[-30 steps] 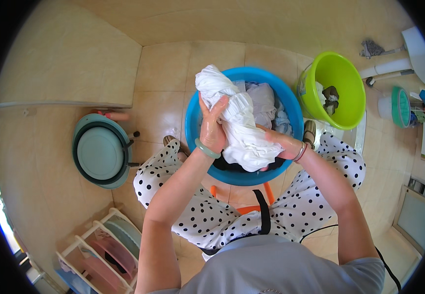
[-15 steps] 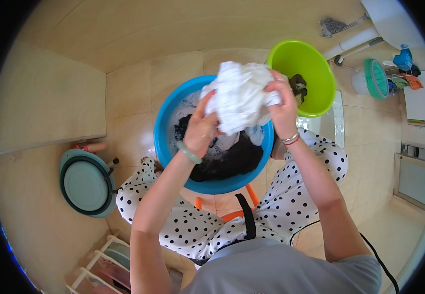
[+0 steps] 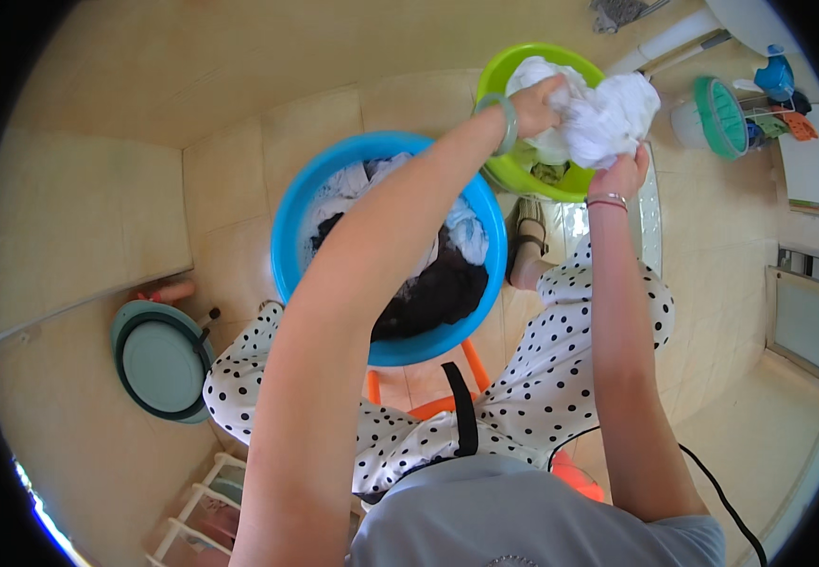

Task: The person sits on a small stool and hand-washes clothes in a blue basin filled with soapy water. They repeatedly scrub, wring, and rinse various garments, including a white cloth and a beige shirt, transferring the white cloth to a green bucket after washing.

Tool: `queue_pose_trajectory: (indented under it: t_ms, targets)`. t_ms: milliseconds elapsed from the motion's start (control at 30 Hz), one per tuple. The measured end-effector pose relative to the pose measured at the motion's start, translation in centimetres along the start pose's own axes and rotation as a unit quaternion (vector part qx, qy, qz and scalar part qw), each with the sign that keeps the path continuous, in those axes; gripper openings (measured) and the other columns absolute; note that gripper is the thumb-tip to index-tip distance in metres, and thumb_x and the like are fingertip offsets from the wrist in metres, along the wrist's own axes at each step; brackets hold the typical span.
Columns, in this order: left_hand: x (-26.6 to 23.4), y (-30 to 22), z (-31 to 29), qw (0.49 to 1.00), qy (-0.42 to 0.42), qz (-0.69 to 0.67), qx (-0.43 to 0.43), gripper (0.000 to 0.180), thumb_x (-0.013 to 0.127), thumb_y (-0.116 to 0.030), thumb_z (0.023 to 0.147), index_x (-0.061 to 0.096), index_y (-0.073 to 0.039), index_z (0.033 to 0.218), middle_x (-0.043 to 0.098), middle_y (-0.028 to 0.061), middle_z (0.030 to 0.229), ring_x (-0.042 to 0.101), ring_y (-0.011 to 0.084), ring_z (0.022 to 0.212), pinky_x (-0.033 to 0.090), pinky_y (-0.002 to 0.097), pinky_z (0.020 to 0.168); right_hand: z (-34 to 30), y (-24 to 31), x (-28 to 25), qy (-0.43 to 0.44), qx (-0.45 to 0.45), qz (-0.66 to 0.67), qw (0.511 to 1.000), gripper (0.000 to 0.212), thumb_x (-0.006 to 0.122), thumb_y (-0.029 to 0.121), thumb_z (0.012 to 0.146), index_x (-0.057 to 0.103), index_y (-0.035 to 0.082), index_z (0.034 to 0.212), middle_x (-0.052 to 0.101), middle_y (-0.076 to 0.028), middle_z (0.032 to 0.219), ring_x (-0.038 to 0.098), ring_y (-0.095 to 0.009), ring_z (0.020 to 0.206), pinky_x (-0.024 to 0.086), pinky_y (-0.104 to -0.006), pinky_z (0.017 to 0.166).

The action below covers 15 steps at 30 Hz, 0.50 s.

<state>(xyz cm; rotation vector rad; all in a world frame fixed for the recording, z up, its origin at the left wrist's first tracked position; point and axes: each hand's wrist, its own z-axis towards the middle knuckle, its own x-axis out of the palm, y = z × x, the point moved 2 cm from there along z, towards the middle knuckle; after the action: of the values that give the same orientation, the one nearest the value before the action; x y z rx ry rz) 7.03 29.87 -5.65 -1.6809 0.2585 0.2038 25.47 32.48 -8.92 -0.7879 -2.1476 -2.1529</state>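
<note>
A flat teal round lid [image 3: 159, 366] lay on the tiled floor. A round blue plastic basin [image 3: 291, 227] held dark and pale laundry. The left hand [image 3: 540, 102] and right hand [image 3: 623, 173] both clutched a wadded white cloth [image 3: 598, 115] over a lime-green plastic basin [image 3: 513, 175].

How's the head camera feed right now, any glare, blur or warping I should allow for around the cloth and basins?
Head view: even daylight and sharp focus on the white cloth gripped by the left hand and right hand over the green basin; fisheye bends the tile lines near the rim; a glare patch sits beside the blue basin, on the wet floor.
</note>
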Motion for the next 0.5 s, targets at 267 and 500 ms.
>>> queue_pose_trajectory:
  t_ms: [267, 500]
  targets:
    - [-4.4, 3.2, -4.3, 0.969, -0.022, -0.215, -0.117, 0.054, 0.057, -0.021, 0.088, 0.037, -0.011, 0.137, 0.057, 0.0118, 0.121, 0.057, 0.0202, 0.096, 0.052, 0.0328, 0.074, -1.0, -2.4, 1.6, 0.113, -0.173, -0.385, 0.9, 0.026, 0.056, 0.0, 0.074, 0.065, 0.005, 0.098, 0.055, -0.016, 0.119, 0.05, -0.029, 0.113, 0.037, -0.0362, 0.097]
    - [-9.7, 16.5, -16.6, 0.888, -0.188, -0.329, -0.259, 0.05, 0.051, -0.023, 0.093, 0.035, -0.007, 0.137, 0.051, 0.0137, 0.129, 0.054, 0.0265, 0.111, 0.047, 0.0375, 0.088, -12.6, -10.8, 4.5, 0.48, 0.119, -0.34, 0.8, 0.024, 0.062, 0.01, 0.08, 0.065, 0.005, 0.103, 0.068, -0.007, 0.092, 0.063, -0.012, 0.075, 0.05, -0.0252, 0.066]
